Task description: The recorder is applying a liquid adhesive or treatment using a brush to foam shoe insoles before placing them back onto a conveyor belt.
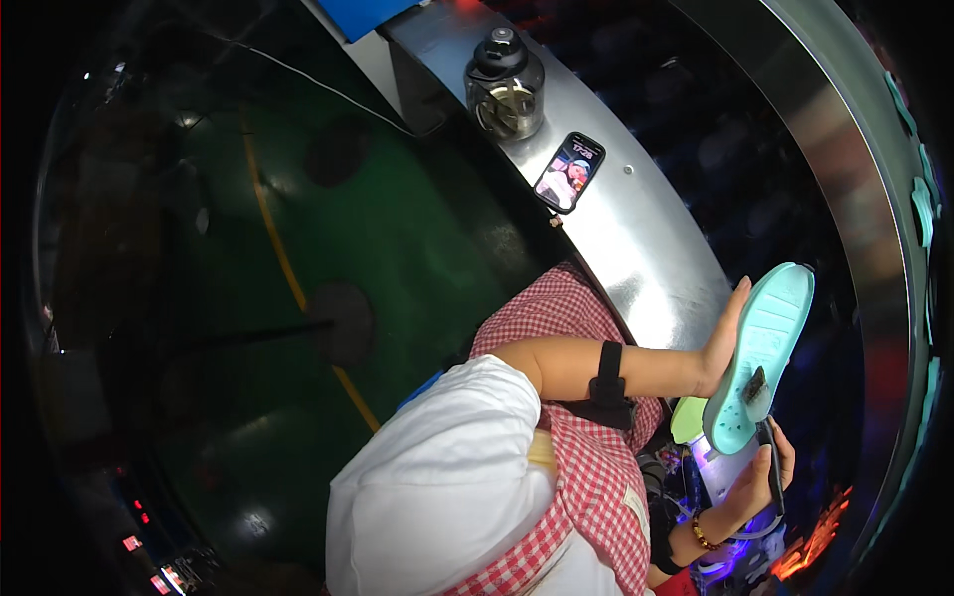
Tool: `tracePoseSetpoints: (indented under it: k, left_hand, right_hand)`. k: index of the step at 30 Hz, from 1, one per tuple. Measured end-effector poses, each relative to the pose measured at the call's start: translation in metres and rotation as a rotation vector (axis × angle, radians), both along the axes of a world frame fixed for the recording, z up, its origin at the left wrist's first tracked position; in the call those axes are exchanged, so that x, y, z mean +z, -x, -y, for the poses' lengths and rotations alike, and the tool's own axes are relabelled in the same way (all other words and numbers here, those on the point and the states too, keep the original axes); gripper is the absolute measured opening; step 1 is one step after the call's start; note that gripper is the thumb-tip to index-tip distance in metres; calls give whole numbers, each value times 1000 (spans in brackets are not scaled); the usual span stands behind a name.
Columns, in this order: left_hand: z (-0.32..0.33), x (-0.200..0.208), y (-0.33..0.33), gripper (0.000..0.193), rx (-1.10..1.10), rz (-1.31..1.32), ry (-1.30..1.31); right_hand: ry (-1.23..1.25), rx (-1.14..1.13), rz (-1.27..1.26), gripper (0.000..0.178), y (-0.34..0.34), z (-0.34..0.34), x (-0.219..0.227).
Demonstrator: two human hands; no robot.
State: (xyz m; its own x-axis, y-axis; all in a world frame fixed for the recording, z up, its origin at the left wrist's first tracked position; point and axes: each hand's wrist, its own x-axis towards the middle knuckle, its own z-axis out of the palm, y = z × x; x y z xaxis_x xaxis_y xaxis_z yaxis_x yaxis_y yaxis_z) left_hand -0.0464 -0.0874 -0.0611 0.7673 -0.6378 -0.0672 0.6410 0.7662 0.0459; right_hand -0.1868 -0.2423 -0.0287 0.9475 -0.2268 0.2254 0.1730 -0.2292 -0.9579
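A turquoise shoe sole (775, 318) stands tilted at the right, with its patterned inner face and small holes near the lower end in view. My left hand (725, 333) holds it from behind, and most of those fingers are hidden by the sole. A brush (757, 387) with dark, wet-looking bristles touches the sole's lower half. My right hand (770, 469) is closed round the brush's black handle, from which a hose or cord seems to run down.
A phone (569, 173) with a lit screen and a clear, black-lidded jug (505, 94) rest on the metal ledge (636, 228). A light green piece (688, 420) lies beneath the sole. Several turquoise pieces (923, 212) line a curved belt at far right.
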Motion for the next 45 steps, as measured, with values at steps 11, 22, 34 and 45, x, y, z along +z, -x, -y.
tracePoseSetpoints:
  k: [11,22,34,45]
  left_hand:
    - [-4,0,-14,81,50,133,113]
    - [-32,49,-29,99,46,486,-101]
    - [-1,70,-22,92,8,533,-313]
    - [6,60,24,65,-309,493,9]
  right_hand:
    - [-113,192,6,22,-6,-36,25]
    - [-7,178,121,23,-8,-36,59]
    - [-3,131,143,25,12,-7,46]
    - [-809,78,106,22,4,-26,38]
